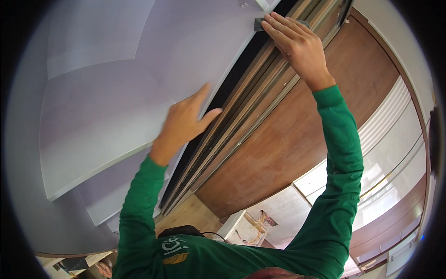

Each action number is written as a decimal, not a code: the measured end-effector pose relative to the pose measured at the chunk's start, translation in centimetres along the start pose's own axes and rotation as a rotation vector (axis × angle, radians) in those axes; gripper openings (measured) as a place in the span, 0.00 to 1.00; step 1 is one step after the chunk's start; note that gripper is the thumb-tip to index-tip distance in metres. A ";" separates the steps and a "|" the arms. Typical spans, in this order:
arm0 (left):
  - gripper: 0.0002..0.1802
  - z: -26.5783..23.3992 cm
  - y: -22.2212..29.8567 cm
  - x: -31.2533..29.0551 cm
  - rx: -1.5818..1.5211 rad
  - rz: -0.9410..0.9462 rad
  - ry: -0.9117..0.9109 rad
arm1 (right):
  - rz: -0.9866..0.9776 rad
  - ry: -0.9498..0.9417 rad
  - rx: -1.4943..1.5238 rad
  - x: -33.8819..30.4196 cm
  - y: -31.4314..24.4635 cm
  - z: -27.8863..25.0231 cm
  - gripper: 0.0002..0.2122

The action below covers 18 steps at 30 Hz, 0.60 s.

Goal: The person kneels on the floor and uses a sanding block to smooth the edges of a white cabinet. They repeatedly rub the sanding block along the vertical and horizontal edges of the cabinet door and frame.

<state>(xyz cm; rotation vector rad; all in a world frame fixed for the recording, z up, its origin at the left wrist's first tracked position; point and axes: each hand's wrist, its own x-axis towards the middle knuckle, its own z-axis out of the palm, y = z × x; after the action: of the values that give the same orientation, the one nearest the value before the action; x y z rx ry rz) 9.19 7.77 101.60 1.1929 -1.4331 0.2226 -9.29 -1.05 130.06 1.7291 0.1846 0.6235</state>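
My right hand reaches up high with its fingers laid side by side over a flat dark grey rectangular piece, whose ends show past both sides of the hand. What kind of piece it is, I cannot make out. It lies across the black strip and wooden rails at the upper end of the cabinet's edge. Lower down, my left hand is open and slightly blurred, thumb and fingers apart, holding nothing. It hovers by the front edge of the pale cabinet, near the long wooden rails.
Pale shelves fill the left side. A brown wooden panel stands right of the rails. Loose wires hang at a wall opening below. Another person's hand shows at the lower left. Wood flooring lies below.
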 end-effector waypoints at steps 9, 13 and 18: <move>0.33 -9.2 -0.1 -4.7 0.409 -0.330 -0.226 | -0.079 -0.297 0.061 0.8 -1.7 2.4 0.19; 0.34 -9.2 -2.3 -6.7 0.520 -0.271 -0.150 | -0.150 -0.344 0.246 -2.4 -12.9 4.7 0.16; 0.35 -8.9 -2.0 -7.1 0.568 -0.241 -0.217 | -0.078 -0.372 0.352 -1.6 -12.6 4.3 0.17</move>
<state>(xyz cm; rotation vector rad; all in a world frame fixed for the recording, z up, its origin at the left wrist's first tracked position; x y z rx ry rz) 14.71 17.01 97.27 1.8888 -1.4386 0.3555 -5.85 -2.18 117.09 2.1326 0.1018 0.2094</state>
